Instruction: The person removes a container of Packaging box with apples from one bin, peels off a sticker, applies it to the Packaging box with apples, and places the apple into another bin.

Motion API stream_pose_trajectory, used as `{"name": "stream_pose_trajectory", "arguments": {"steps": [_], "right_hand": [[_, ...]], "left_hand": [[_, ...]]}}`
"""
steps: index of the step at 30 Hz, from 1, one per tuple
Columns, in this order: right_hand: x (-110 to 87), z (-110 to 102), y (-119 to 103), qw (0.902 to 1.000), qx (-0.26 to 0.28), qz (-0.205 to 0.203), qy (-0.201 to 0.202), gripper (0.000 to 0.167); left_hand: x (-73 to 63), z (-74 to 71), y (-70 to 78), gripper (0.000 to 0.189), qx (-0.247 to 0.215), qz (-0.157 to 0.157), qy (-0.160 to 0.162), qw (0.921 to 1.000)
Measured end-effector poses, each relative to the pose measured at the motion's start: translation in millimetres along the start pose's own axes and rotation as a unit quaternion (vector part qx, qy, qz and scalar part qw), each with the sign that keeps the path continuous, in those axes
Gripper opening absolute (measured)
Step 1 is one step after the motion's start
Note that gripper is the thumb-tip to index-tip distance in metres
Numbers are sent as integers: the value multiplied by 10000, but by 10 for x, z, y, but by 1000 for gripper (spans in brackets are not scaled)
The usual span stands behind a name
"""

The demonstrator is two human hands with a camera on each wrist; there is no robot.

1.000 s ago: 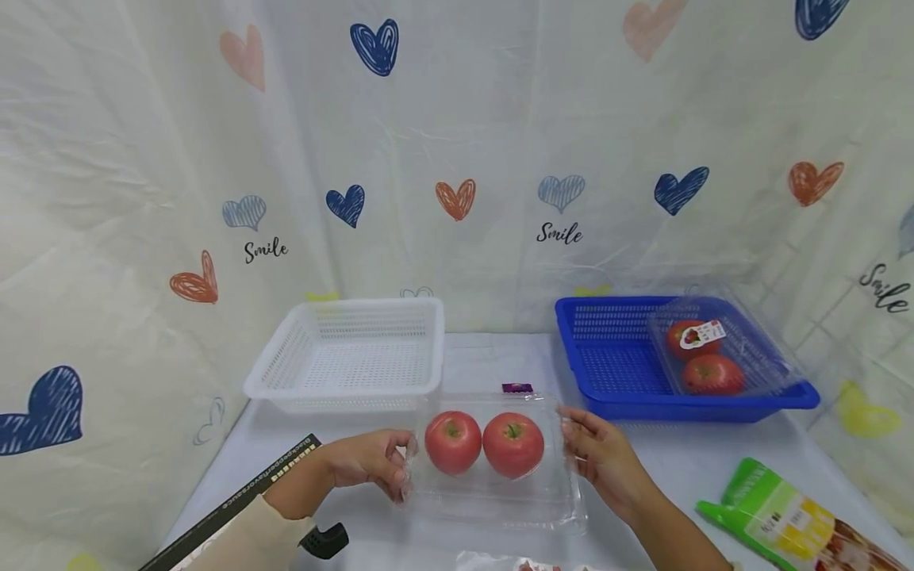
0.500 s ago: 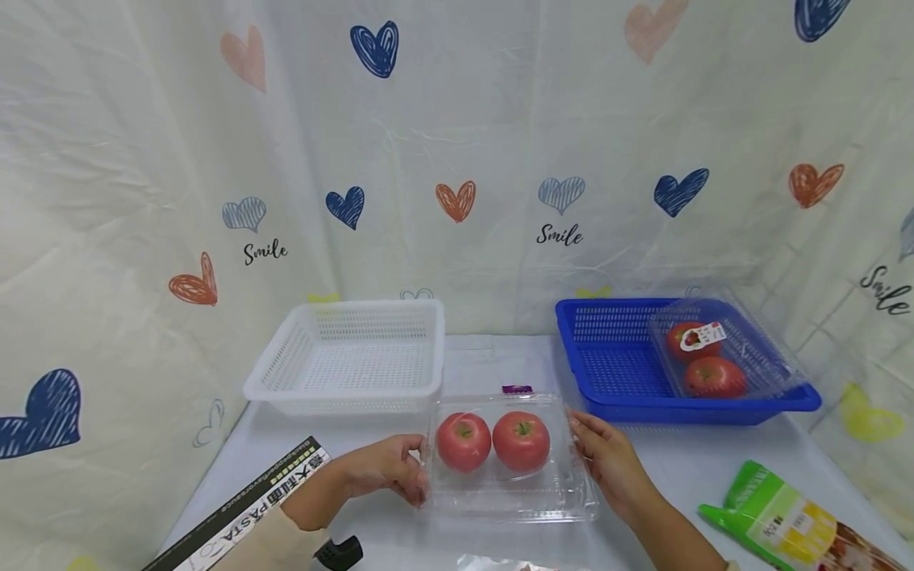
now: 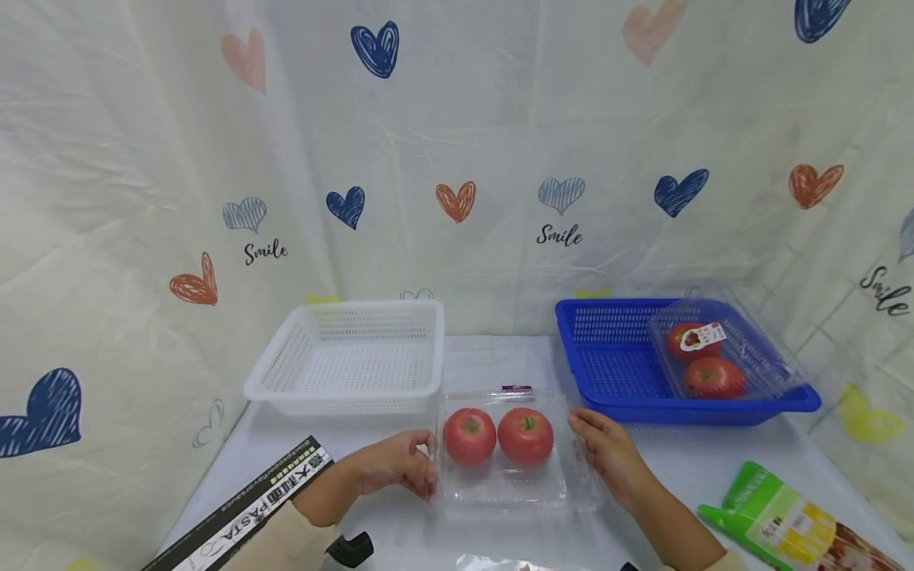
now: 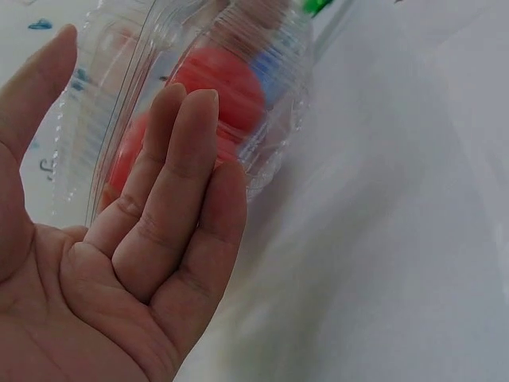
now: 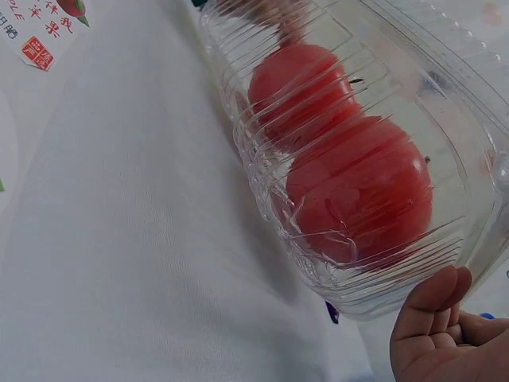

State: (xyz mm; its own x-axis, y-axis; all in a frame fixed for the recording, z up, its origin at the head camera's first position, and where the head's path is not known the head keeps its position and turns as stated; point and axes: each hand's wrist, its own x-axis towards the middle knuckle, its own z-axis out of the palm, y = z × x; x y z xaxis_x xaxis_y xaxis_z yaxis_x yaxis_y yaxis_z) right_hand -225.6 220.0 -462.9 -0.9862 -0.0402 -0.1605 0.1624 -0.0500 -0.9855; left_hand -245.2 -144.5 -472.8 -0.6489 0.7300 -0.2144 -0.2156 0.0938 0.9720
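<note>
A clear plastic clamshell box (image 3: 500, 493) with two red apples (image 3: 469, 437) inside is between the two hands, in front of the baskets. At its left end, my left hand (image 3: 401, 464) holds the box by the edge; the left wrist view has the box's rim running between thumb and fingers (image 4: 187, 151). My right hand (image 3: 612, 454) grips the opposite end, its fingertips on the lower corner of the box in the right wrist view. From that side the ribbed base (image 5: 382, 298) shows with both apples lying against it.
Behind stand a white basket (image 3: 286, 377) on the left and a blue basket (image 3: 607, 381) holding another apple box (image 3: 717, 377). A small purple packet (image 3: 516, 388), a long pasta box (image 3: 250, 507), a green food bag (image 3: 793, 515) and a shiny package (image 3: 500, 563) surround the hands.
The clamshell box has shifted a little to the right, with its apples, and its angle has changed slightly. My left hand has moved right along with it; the right hand has shifted less.
</note>
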Motion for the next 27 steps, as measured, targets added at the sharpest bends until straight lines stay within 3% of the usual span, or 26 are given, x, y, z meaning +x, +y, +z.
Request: {"name": "stream_pose_trajectory", "arguments": {"steps": [14,27], "right_hand": [[156,-63,44,9996,54,215,166,60],[219,-38,101,9996,131,228,140,62]], "left_hand": [[151,-43,-26,35,-5,20,105,9999],[171,-99,-46,37,18,-79,112,9999]]}}
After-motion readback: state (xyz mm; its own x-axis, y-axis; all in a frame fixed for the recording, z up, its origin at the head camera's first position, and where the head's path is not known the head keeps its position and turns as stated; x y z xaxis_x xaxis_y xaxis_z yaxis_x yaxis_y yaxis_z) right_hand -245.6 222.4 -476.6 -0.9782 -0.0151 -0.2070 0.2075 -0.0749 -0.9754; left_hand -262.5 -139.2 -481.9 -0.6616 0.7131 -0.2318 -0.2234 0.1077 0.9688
